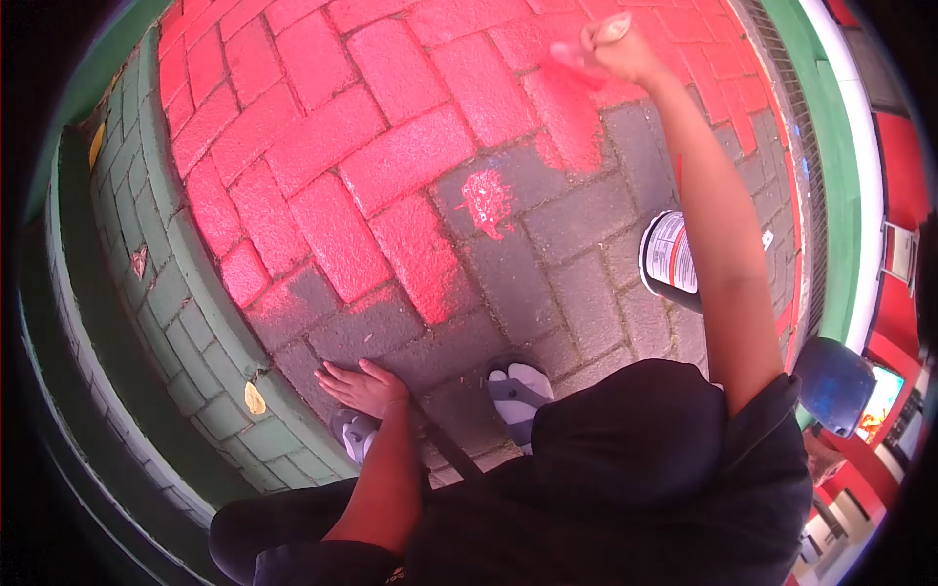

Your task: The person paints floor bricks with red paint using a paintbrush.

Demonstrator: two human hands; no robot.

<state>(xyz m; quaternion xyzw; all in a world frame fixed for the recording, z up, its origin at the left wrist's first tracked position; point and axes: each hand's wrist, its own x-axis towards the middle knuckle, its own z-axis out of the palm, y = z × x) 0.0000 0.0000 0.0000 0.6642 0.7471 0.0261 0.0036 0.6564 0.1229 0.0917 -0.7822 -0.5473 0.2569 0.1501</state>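
Observation:
My right hand (625,51) is closed around a paintbrush (614,29), whose pale handle end shows above the fist. Its bristle end is smeared by motion, low over the wet red pavers (401,70). My left hand (363,389) has its fingers spread, palm down, beside my sandalled foot and holds nothing. Bare grey pavers (576,220) lie between my feet and the painted area. One of them carries a thick dab of red paint (486,203). Under my right forearm stands a paint bucket (670,252) with a white label, partly hidden by the arm.
A green-painted brick kerb (191,332) curves along the left, with a dry yellow leaf (255,397) on it. At the right runs a drain grate (803,156) beside a green and white edge. A person in a blue cap (835,386) is at the lower right.

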